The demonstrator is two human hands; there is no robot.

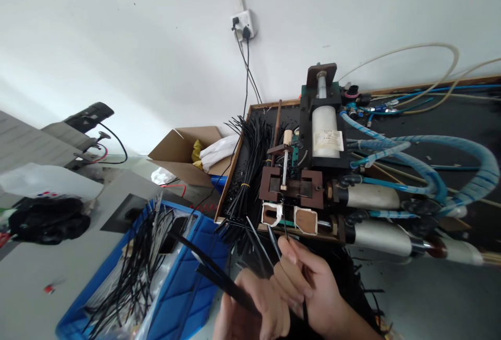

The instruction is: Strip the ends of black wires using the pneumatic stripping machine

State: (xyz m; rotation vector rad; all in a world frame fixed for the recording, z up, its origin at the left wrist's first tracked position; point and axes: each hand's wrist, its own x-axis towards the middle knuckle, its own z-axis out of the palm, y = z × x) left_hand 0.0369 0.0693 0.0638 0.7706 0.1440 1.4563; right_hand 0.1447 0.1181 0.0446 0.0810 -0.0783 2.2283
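Observation:
My left hand (254,303) is closed around several flat black strips (215,272) that stick out up and to the left. Close beside it, my right hand (309,282) pinches a thin black strip (286,225) between thumb and fingers. That strip points up toward the brown metal clamp (291,187) of a pneumatic machine. Below the clamp sit two pads with white edging, one of them a brown block (306,221). Light grey strips (258,238) slant up near my fingers. The far ends of what I hold are partly hidden by my hands.
A tied bundle of black strips (246,173) lies on the bench left of the machine. Metal cylinders (371,196) and blue hoses (422,162) fill its right side. A blue crate (183,293) of strips stands at lower left, an open cardboard box (183,160) behind.

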